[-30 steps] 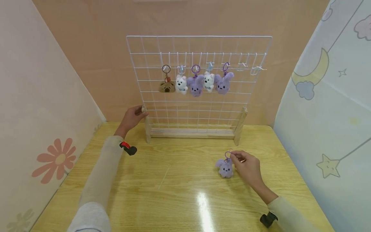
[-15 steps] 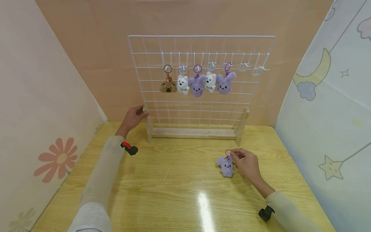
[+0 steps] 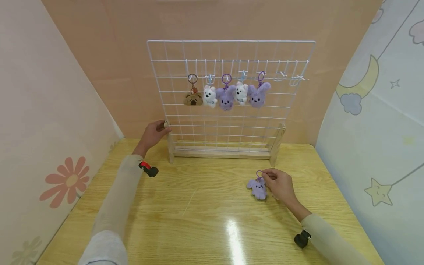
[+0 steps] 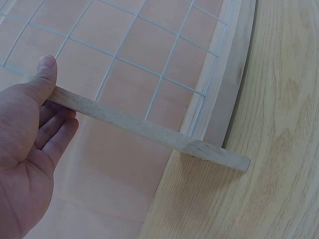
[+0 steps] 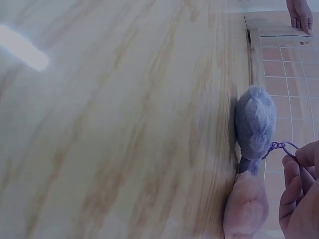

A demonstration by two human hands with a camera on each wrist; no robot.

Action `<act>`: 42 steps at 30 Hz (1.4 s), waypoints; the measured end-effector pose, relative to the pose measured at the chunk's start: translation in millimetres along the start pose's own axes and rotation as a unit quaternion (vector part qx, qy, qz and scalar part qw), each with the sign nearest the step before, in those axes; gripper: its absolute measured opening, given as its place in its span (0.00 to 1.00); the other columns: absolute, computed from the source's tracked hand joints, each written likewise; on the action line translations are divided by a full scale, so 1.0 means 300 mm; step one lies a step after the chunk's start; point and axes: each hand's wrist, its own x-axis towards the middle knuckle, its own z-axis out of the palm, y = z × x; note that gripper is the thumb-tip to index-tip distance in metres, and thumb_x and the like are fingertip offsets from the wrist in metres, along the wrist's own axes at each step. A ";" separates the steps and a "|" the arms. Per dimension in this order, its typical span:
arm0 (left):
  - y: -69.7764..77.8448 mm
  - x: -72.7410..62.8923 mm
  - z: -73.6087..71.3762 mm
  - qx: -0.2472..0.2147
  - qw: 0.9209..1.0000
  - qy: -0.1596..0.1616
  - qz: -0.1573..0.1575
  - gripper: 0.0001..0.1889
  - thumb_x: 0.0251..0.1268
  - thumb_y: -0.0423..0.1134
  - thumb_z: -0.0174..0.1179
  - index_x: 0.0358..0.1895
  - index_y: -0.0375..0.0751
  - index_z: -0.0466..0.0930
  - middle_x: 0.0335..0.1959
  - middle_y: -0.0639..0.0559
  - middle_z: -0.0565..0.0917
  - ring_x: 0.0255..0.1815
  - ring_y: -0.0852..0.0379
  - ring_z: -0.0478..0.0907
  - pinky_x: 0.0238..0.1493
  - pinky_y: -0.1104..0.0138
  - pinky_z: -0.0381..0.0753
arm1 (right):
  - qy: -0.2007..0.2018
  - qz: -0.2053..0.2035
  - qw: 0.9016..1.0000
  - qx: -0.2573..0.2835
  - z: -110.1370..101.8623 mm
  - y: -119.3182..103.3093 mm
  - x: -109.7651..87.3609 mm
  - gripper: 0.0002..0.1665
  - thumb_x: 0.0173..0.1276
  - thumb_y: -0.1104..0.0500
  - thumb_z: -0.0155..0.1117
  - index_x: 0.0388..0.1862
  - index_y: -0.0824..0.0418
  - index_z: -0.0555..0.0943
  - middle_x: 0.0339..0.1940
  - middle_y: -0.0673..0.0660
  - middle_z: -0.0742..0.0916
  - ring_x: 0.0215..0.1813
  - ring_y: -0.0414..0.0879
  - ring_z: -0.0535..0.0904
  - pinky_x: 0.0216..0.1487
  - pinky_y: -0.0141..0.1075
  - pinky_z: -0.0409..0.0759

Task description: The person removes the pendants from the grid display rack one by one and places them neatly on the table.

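My right hand (image 3: 279,184) pinches the purple ring of a lilac plush keychain (image 3: 258,188) with thumb and fingers. In the right wrist view, the lilac plush (image 5: 255,122) hangs by a short chain close to the tabletop. Beside it is a pinkish-brown furry thing (image 5: 245,206), mostly hidden in the head view behind my right hand. My left hand (image 3: 154,134) holds the top of the wooden left post (image 4: 124,119) of a white wire grid rack (image 3: 228,127), thumb on one side and fingers on the other.
Hanging from rack hooks are a brown plush (image 3: 193,98), two white plushes, one of them leftmost (image 3: 209,96), and two lilac plushes, one at the right (image 3: 258,95). Bare hooks (image 3: 294,79) are at the right end. The wooden table (image 3: 198,221) lies in front.
My right hand has drawn slightly left and toward the rack with the lilac keychain, whose face now tips upward. My left hand stays on the post. The head view has shifted a little.
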 end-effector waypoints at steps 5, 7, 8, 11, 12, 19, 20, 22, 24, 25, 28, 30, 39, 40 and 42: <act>-0.020 0.010 0.001 0.009 1.000 0.009 0.003 0.34 0.79 0.46 0.58 0.77 0.30 0.62 0.71 0.32 0.72 0.72 0.36 0.71 0.70 0.44 0.71 | -0.011 0.002 1.000 0.003 0.009 0.002 0.016 0.10 0.73 0.59 0.69 0.45 0.64 0.89 0.36 0.57 0.91 0.33 0.44 0.87 0.27 0.30 0.82; -0.022 0.011 0.002 0.007 1.000 0.010 0.006 0.33 0.79 0.46 0.58 0.77 0.29 0.62 0.71 0.32 0.72 0.71 0.36 0.71 0.70 0.44 0.72 | -0.016 -0.002 1.000 -0.002 0.015 0.002 0.023 0.09 0.73 0.59 0.69 0.45 0.64 0.89 0.36 0.58 0.91 0.32 0.44 0.87 0.26 0.30 0.81; -0.022 0.012 0.002 0.006 1.000 0.012 0.006 0.33 0.79 0.45 0.58 0.76 0.29 0.63 0.71 0.32 0.73 0.71 0.36 0.71 0.69 0.44 0.72 | -0.019 -0.001 1.000 -0.005 0.019 0.002 0.026 0.09 0.72 0.59 0.69 0.45 0.64 0.89 0.36 0.58 0.92 0.32 0.44 0.87 0.26 0.30 0.81; -0.024 0.012 0.003 0.003 1.000 0.016 0.005 0.32 0.78 0.45 0.59 0.76 0.29 0.64 0.70 0.33 0.74 0.70 0.36 0.72 0.69 0.44 0.73 | -0.029 -0.005 0.999 -0.019 0.031 0.004 0.037 0.09 0.73 0.59 0.69 0.45 0.63 0.89 0.37 0.58 0.92 0.33 0.44 0.87 0.26 0.30 0.80; -0.024 0.011 0.004 0.002 1.000 0.016 0.006 0.32 0.78 0.45 0.59 0.76 0.29 0.64 0.69 0.33 0.74 0.70 0.36 0.72 0.69 0.44 0.73 | -0.033 -0.007 0.999 -0.024 0.034 0.004 0.040 0.09 0.73 0.59 0.69 0.44 0.63 0.89 0.37 0.58 0.92 0.33 0.44 0.87 0.26 0.30 0.80; -0.017 0.008 0.003 0.009 1.000 0.006 0.002 0.35 0.78 0.48 0.59 0.77 0.30 0.62 0.70 0.32 0.73 0.72 0.36 0.71 0.70 0.44 0.72 | -0.054 -0.009 0.997 -0.051 0.055 0.015 0.065 0.09 0.72 0.58 0.69 0.43 0.62 0.90 0.35 0.56 0.92 0.30 0.42 0.86 0.26 0.32 0.79; -0.015 0.008 0.003 0.009 1.000 0.006 0.000 0.34 0.78 0.47 0.59 0.77 0.30 0.62 0.70 0.32 0.73 0.72 0.36 0.71 0.70 0.44 0.71 | -0.057 -0.010 0.997 -0.053 0.056 0.015 0.068 0.09 0.72 0.58 0.70 0.43 0.62 0.90 0.35 0.56 0.92 0.30 0.42 0.86 0.26 0.32 0.80; -0.010 0.007 0.002 0.004 1.000 0.004 -0.003 0.33 0.79 0.45 0.58 0.77 0.29 0.61 0.71 0.31 0.72 0.72 0.36 0.70 0.71 0.44 0.70 | -0.064 -0.014 0.996 -0.058 0.059 0.016 0.072 0.08 0.71 0.59 0.70 0.42 0.62 0.90 0.34 0.56 0.92 0.29 0.42 0.86 0.27 0.33 0.80; -0.005 0.007 0.002 0.001 1.000 0.001 -0.007 0.33 0.79 0.43 0.57 0.77 0.27 0.60 0.71 0.30 0.71 0.73 0.34 0.69 0.71 0.43 0.69 | -0.071 -0.017 0.995 -0.061 0.060 0.015 0.075 0.08 0.72 0.59 0.69 0.42 0.63 0.90 0.34 0.56 0.92 0.30 0.43 0.86 0.28 0.35 0.82; -0.002 0.007 0.002 0.000 1.000 -0.001 -0.008 0.32 0.80 0.41 0.57 0.77 0.26 0.60 0.72 0.29 0.70 0.73 0.33 0.68 0.71 0.42 0.68 | -0.075 -0.019 0.995 -0.061 0.061 0.013 0.076 0.08 0.72 0.59 0.69 0.42 0.63 0.90 0.34 0.56 0.92 0.31 0.44 0.87 0.29 0.36 0.83; 0.005 0.006 0.002 -0.003 1.000 -0.004 -0.011 0.32 0.80 0.39 0.57 0.76 0.24 0.59 0.72 0.27 0.70 0.73 0.32 0.67 0.71 0.41 0.68 | -0.085 -0.022 0.994 -0.066 0.062 0.009 0.081 0.09 0.72 0.59 0.69 0.42 0.63 0.90 0.35 0.55 0.92 0.33 0.46 0.88 0.31 0.39 0.84; 0.005 0.006 0.003 -0.003 1.000 -0.003 -0.010 0.32 0.79 0.40 0.57 0.76 0.24 0.60 0.71 0.28 0.70 0.73 0.32 0.68 0.71 0.41 0.68 | -0.091 -0.026 0.993 -0.073 0.061 0.009 0.084 0.09 0.72 0.58 0.69 0.42 0.63 0.90 0.35 0.55 0.92 0.34 0.47 0.88 0.32 0.41 0.85; -0.013 0.002 0.001 0.003 1.000 0.006 0.008 0.33 0.78 0.47 0.59 0.75 0.29 0.64 0.70 0.32 0.74 0.71 0.36 0.72 0.70 0.44 0.72 | -0.099 -0.027 0.990 -0.096 0.043 0.001 0.099 0.10 0.72 0.58 0.68 0.43 0.63 0.89 0.36 0.57 0.92 0.31 0.45 0.87 0.30 0.39 0.83; -0.014 0.002 0.001 0.003 1.000 0.005 0.008 0.33 0.78 0.47 0.59 0.75 0.29 0.64 0.69 0.33 0.74 0.71 0.36 0.72 0.70 0.44 0.72 | -0.098 -0.024 0.991 -0.093 0.038 -0.003 0.101 0.10 0.73 0.58 0.68 0.43 0.63 0.89 0.36 0.57 0.92 0.31 0.45 0.86 0.29 0.38 0.82; -0.012 0.002 0.001 0.003 1.000 0.004 0.005 0.33 0.78 0.47 0.59 0.76 0.29 0.64 0.70 0.33 0.74 0.71 0.36 0.71 0.70 0.44 0.71 | -0.091 -0.020 0.992 -0.086 0.023 -0.014 0.107 0.10 0.73 0.57 0.67 0.44 0.63 0.89 0.37 0.58 0.91 0.30 0.45 0.86 0.29 0.38 0.81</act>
